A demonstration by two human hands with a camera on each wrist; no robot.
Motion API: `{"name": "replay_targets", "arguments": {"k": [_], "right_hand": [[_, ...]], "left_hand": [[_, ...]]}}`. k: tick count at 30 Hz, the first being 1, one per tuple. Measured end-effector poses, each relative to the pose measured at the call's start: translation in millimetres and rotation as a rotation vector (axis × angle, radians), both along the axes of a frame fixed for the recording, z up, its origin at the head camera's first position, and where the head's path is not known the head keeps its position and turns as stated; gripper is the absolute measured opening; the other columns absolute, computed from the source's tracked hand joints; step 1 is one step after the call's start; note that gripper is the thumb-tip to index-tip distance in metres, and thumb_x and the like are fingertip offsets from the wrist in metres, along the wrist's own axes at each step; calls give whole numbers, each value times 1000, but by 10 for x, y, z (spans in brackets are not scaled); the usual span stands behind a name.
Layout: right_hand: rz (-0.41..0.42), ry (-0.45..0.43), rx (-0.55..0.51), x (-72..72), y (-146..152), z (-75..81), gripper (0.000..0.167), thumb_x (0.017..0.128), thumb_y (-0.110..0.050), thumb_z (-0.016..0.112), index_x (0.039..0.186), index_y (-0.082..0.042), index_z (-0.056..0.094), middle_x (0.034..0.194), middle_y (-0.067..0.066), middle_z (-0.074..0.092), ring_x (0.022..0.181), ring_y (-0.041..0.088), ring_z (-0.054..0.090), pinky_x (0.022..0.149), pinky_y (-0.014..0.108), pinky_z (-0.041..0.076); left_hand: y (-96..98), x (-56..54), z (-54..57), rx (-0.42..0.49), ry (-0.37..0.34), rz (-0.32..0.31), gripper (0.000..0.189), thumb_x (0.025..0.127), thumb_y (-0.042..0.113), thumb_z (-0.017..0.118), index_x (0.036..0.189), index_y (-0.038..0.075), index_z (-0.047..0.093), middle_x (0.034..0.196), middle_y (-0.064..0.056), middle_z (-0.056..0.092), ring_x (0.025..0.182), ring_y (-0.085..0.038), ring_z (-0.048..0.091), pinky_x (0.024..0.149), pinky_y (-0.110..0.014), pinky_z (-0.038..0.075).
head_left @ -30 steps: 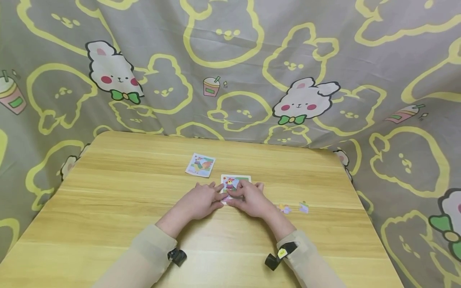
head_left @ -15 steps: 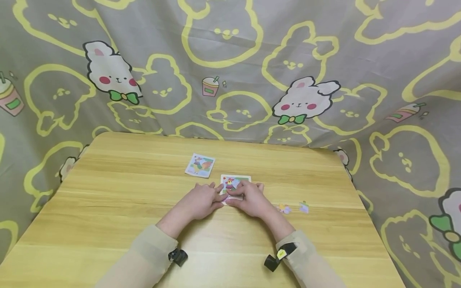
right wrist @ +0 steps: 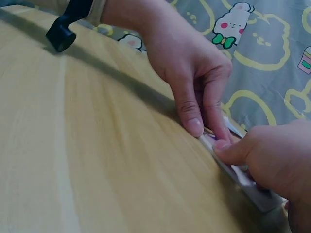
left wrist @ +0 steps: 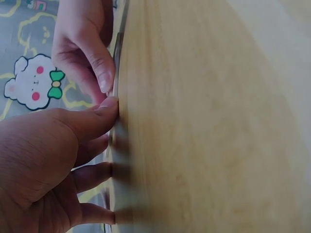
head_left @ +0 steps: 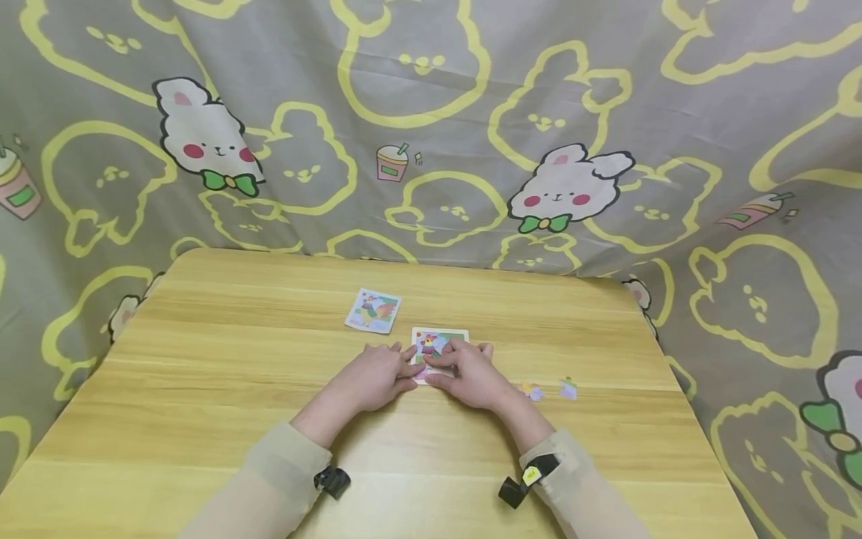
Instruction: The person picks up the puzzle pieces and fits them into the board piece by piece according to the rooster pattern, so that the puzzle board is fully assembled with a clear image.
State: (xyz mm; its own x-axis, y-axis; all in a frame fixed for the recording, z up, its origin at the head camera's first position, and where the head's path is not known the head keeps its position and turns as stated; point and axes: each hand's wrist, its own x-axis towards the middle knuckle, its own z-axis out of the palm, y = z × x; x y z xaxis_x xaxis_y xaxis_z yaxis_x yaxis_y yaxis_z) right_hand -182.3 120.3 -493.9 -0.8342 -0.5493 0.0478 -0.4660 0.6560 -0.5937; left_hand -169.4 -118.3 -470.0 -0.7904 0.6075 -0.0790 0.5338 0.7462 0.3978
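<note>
A small white-bordered jigsaw puzzle [head_left: 465,333] with a rooster picture lies flat on the table, partly covered by both hands. My left hand [head_left: 378,374] is at its left side, fingers spread and fairly straight. The left index fingertip touches the puzzle's lower left part, while the thumb rests by the near edge. From the right, my right hand [head_left: 471,374] reaches over the puzzle with bent fingers. Its thumb [right wrist: 227,149] and index finger close on a puzzle piece in the lower part, mostly hidden beneath them. A purple patch shows between the hands.
A rooster picture card [head_left: 373,310] lies beyond the left hand. To the right of the right wrist are loose puzzle pieces, an orange and lilac one [head_left: 533,391] and a lilac and green one [head_left: 569,388]. A patterned curtain [head_left: 444,150] hangs behind the wooden table [head_left: 269,299].
Both hands stay at the puzzle in nearly the same pose, with only slight finger movement. The card and loose pieces have not moved; the head view has shifted slightly.
</note>
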Motion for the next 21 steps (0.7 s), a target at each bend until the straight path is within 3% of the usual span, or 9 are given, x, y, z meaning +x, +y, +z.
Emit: {"name": "replay_targets", "arguments": {"k": [11, 21], "right_hand": [[14, 80, -22, -2, 24, -87, 35, 100, -35, 76, 128, -13, 77, 100, -11, 58, 81, 8, 51, 87, 46, 21], [54, 104, -3, 23, 29, 0, 37, 101, -31, 75, 131, -9, 76, 106, -6, 61, 86, 11, 52, 87, 48, 23]], "left_hand": [[33, -10, 8, -20, 14, -6, 39, 104, 33, 70, 141, 20, 71, 154, -13, 54, 140, -50, 50, 102, -81, 37], [28, -10, 14, -34, 19, -4, 40, 104, 35, 70, 141, 20, 71, 154, -13, 54, 141, -46, 50, 102, -80, 39]]}}
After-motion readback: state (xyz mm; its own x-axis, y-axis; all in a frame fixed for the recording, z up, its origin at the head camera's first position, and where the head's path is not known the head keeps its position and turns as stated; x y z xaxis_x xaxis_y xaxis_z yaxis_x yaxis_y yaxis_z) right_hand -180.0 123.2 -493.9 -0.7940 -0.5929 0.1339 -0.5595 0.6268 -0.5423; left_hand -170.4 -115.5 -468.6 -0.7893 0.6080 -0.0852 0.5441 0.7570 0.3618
